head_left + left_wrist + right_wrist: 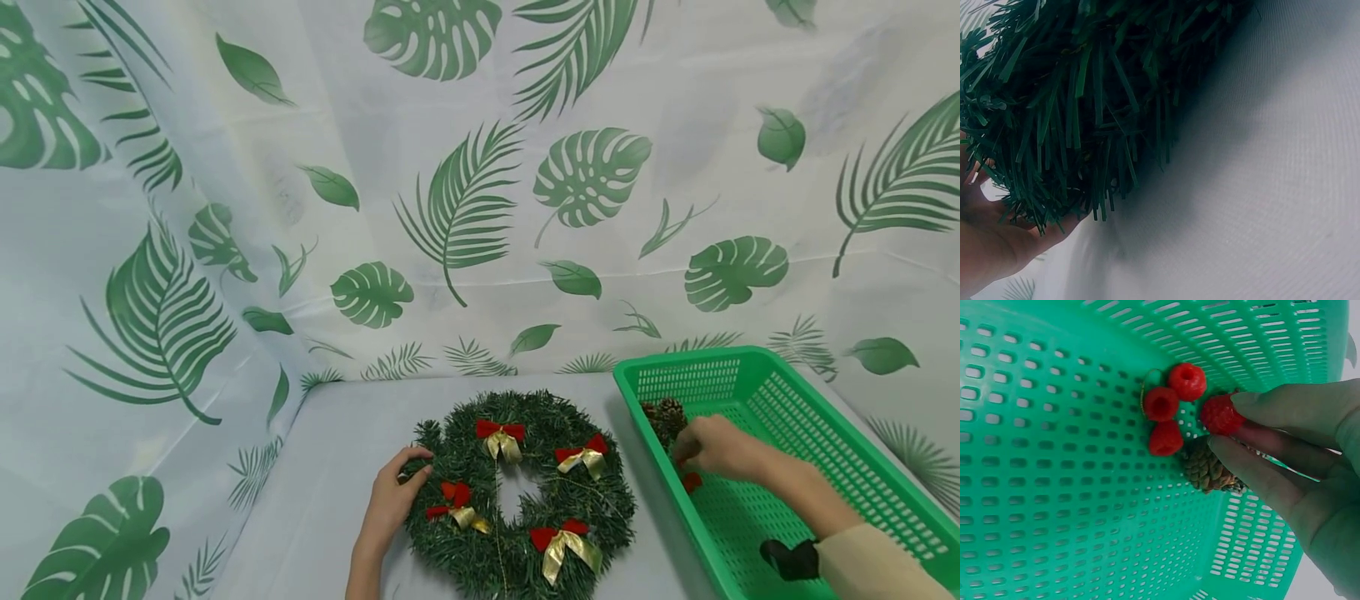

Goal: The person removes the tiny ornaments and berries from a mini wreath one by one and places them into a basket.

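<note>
A green Christmas wreath [517, 400] with red-and-gold bows [501, 440] lies on the white surface. My left hand [393, 492] holds its left edge, thumb and fingers curved around the outer needles. In the left wrist view the wreath's needles [1085, 112] partly cover the left hand [1004, 237]. Over the green basket [720, 550], my right hand [723, 450] reaches inside. In the right wrist view the right hand [1310, 444] pinches a red raspberry [1219, 414] between thumb and fingertips. Several other raspberries [1165, 439] and a brown pine cone [1207, 465] lie beside it.
The basket's perforated wall [832, 425] stands to the right of the wreath. A dark strap [791, 560] is around the right wrist. White cloth with green leaves [480, 325] hangs behind the table and at the sides.
</note>
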### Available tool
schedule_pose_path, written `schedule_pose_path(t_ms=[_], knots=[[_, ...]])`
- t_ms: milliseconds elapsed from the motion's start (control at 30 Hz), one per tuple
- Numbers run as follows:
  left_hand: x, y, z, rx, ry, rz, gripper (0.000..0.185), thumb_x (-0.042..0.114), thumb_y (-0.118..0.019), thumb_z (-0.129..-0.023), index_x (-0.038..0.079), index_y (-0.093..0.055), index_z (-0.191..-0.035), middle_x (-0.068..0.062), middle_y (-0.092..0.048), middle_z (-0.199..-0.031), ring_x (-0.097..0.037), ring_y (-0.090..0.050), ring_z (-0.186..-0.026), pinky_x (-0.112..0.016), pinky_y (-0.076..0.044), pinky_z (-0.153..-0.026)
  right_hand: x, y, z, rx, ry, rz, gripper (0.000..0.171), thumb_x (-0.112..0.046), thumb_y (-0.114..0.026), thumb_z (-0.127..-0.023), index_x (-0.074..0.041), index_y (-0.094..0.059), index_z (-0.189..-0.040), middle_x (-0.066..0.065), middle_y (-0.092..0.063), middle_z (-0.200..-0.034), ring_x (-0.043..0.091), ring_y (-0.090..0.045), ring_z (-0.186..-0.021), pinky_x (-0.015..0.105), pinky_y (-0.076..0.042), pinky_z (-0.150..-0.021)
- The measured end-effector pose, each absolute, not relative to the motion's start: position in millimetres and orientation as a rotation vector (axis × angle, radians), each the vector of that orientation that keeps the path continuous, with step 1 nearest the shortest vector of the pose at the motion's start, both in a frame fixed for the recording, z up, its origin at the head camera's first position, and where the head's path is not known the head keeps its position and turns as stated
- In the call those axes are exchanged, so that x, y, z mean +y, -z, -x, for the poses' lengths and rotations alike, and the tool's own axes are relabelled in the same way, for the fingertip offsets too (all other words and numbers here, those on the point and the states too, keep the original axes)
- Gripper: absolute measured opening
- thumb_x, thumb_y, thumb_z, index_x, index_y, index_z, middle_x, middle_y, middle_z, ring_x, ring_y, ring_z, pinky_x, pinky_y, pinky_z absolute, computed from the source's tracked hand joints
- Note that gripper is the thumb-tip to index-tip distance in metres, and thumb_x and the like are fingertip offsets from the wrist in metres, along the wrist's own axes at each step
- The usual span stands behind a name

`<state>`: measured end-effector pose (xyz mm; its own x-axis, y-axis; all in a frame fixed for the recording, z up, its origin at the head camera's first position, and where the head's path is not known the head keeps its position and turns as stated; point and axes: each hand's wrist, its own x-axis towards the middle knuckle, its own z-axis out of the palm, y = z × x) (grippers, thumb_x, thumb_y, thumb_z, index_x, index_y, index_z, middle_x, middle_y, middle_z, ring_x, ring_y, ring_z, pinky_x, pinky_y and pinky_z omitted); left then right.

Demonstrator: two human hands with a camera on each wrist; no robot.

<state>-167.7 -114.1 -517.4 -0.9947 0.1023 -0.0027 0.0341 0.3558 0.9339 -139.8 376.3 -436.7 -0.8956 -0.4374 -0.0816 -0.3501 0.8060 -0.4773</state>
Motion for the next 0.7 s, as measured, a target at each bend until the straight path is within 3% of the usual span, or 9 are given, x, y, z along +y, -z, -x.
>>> schedule_pose_path(t_ms=[200,467,700], knots=[[-117.1,517.6,165.3,2.529,-1.746,-0.142,0.025,0.021,-0.068,-0.101,0.014,-0.069,-0.125,-0.017,-0.058,-0.146,-0.037,-0.056,-0.131,-0.045,-0.053,-0.089,372.4,443.9,136.8,2.774,0.722,0.606,0.009,0.006,-0.076,-0.085,0.0,-0.077,-0.091,0.012,-0.074,-0.086,0.021,-0.069,-0.076,0.029,-0.058,-0.065],[-116.2,516.7,165.0,2.524,-1.741,-0.12,0.024,0.023,-0.068,-0.101,0.016,-0.069,-0.124,-0.015,-0.057,-0.147,-0.029,-0.062,-0.116,-0.035,-0.051,-0.082,371.1,446.4,137.2,2.77,0.714,0.53,0.014,0.012,-0.073,-0.084,0.001,-0.075,-0.093,0.008,-0.072,-0.087,0.024,-0.068,-0.078,0.032,-0.057,-0.065],[-115.7,515.1,166.2,2.537,-1.757,-0.153,0.024,0.023,-0.067,-0.101,0.016,-0.069,-0.124,-0.016,-0.055,-0.15,-0.031,-0.061,-0.121,-0.037,-0.052,-0.084,372.6,443.9,138.7,2.766,0.711,0.526,0.017,0.013,-0.071,-0.084,-0.002,-0.075,-0.09,0.004,-0.071,-0.084,0.018,-0.066,-0.074,0.03,-0.056,-0.063]])
